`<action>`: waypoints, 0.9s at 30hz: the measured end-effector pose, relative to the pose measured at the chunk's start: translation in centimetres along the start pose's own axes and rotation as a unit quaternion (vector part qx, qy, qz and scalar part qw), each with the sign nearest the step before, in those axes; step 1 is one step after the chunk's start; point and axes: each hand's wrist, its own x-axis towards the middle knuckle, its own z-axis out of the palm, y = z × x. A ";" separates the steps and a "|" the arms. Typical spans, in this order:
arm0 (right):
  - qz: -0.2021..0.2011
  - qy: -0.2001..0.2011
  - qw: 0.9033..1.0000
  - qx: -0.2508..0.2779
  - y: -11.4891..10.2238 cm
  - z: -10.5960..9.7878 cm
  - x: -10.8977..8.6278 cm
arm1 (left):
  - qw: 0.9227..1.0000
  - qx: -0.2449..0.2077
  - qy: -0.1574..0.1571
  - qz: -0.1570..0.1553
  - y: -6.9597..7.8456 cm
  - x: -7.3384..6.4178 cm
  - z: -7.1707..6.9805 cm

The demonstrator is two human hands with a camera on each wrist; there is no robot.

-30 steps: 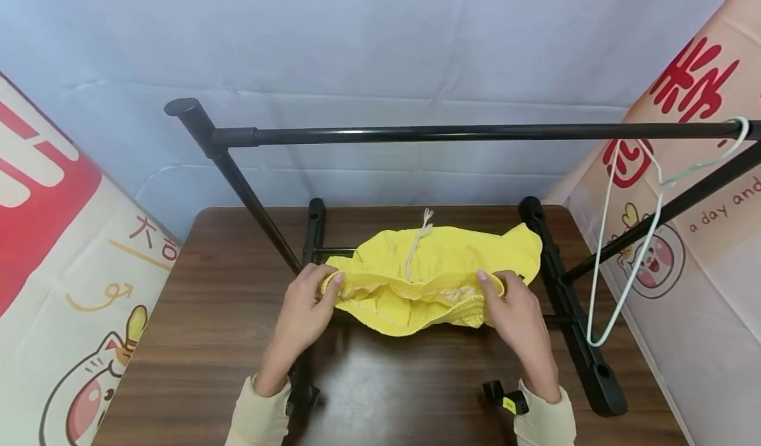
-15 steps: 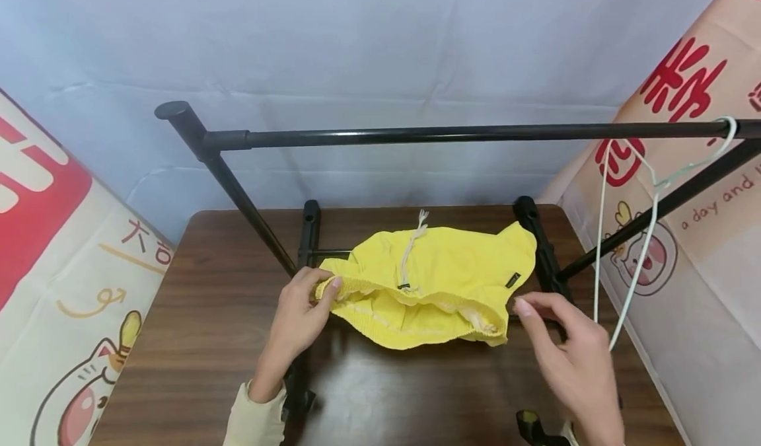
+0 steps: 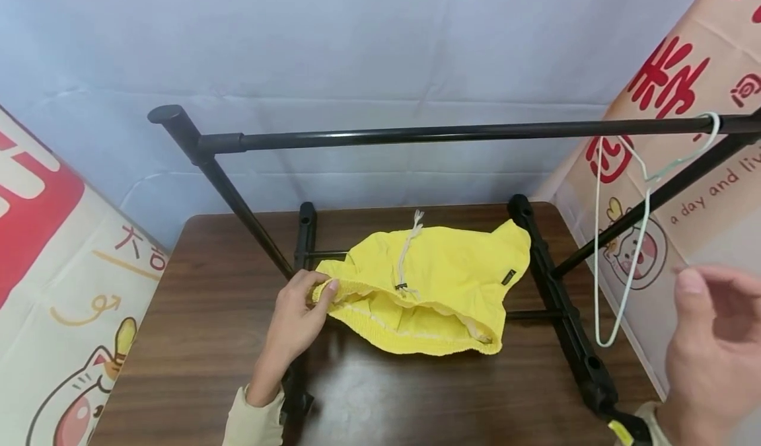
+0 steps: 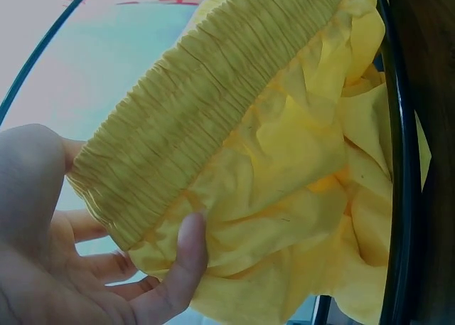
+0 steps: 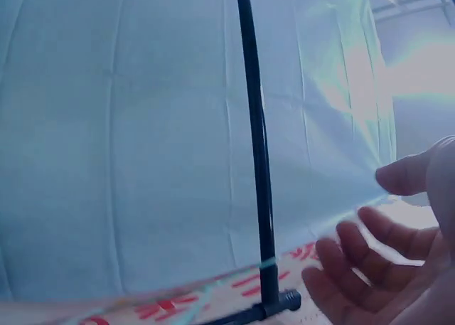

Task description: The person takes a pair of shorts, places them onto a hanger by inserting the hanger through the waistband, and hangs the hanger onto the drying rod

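Note:
Yellow shorts [image 3: 442, 261] with an elastic waistband, a pale drawstring and a small dark tag lie over the rack's base, waist opening toward me. At the waistband's left end my left hand [image 3: 299, 314] pinches the fabric between thumb and fingers; the ribbed waistband [image 4: 206, 104] fills much of the left wrist view. Off to the right, my right hand [image 3: 716, 347] is raised, apart from the shorts, its fingers loosely bent around nothing. Nearest to it is a pale green wire hanger [image 3: 639, 241], hooked on the rack's bar. Fingers [image 5: 355, 254] show spread in the right wrist view.
A black garment rack [image 3: 416, 135] stands on a brown wooden table [image 3: 232, 367], its top bar crossing above the shorts. Its right foot [image 3: 565, 314] runs along the table beside them. Printed cloths [image 3: 77, 287] flank the table, with a pale cloth backdrop [image 3: 357, 43] behind.
My right hand has let go of the waistband's right end and moved right and up, toward the hanger. That end of the shorts has sagged. The left hand keeps its pinch.

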 end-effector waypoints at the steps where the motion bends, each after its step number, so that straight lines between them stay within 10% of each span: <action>1: 0.004 -0.001 0.998 -0.061 0.2 -0.4 0.8 | 1.000 0.001 0.002 0.001 0.0 -0.1 0.0; 6: 0.030 -0.027 0.934 -0.354 1.2 -1.9 3.9 | 1.000 0.004 0.012 0.005 -0.2 -0.3 -0.1; 13: 0.121 -0.098 0.908 -0.389 3.2 -2.6 7.1 | 1.000 0.003 0.006 0.002 -0.2 -0.2 0.0; 22: 0.221 -0.239 0.940 -0.099 5.9 -3.2 10.5 | 1.000 0.001 -0.008 0.005 0.0 0.0 0.2; 27: 0.299 -0.292 0.905 0.077 6.8 -2.6 12.3 | 1.000 -0.001 -0.008 0.005 0.1 0.1 0.3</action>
